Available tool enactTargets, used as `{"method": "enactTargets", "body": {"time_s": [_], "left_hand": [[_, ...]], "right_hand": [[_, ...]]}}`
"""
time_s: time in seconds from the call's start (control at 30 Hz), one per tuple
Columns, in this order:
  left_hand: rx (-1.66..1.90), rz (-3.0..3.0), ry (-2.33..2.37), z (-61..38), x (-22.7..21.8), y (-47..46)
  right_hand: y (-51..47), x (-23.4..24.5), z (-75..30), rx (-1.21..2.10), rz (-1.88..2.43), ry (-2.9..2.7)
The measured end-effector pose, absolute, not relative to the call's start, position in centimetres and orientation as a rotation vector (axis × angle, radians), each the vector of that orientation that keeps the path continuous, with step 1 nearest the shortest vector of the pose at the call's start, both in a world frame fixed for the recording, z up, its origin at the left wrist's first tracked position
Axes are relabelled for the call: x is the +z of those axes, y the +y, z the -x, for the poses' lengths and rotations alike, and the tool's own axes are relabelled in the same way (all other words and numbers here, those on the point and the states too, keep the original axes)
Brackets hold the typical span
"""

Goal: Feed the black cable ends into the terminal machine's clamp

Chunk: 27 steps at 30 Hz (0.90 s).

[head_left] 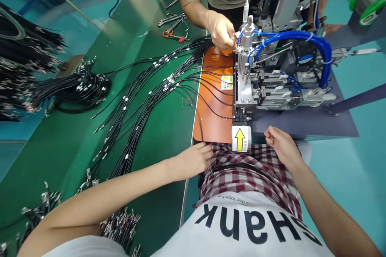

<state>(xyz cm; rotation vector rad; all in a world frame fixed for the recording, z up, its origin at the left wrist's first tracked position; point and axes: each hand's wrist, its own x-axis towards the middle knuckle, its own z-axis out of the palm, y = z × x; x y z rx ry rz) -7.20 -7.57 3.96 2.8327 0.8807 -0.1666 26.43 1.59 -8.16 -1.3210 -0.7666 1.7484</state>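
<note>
Left hand [193, 163], orange plate [211, 130] at its 1 o'clock; right hand [282, 146], curled, machine [273, 88] at its 12 o'clock; neither's grip determinable; black cables [150, 106] toward plate's 9 o'clock

Room over the grey base [316, 123] by the right hand [282, 146]! Black cables [173, 82] cross the orange plate [212, 129]; a co-worker's hand [222, 30] blocks its far end!

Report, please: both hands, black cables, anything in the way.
Left hand at near edge of orange plate; right hand near the machine, loosely curled. Black cables cross green table onto plate. Another person's hand at machine.
</note>
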Motion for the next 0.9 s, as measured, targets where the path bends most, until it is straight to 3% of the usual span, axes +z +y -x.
{"method": "enactTargets", "body": {"time_s": [0.2, 0.33, 0.6, 0.9], "left_hand": [[0.634, -2.318, 1.120, 3.2, 4.5, -4.1], [0.823, -2.109, 1.194, -0.3, 3.0, -3.7], [0.811, -2.024, 1.265, -1.0, 2.0, -3.3], [0.550, -1.725, 1.061, 0.1, 3.5, -1.6]], "right_hand": [[-0.5, -2.6, -23.6, 1.536, 1.216, -1.336], [-1.8, -0.4, -22.2, 1.538, 1.139, -1.565], [-1.7, -0.4, -20.9, 1.144, 1.229, -1.707], [0.2, -0.9, -23.5, 0.843, 0.955, -2.173]]}}
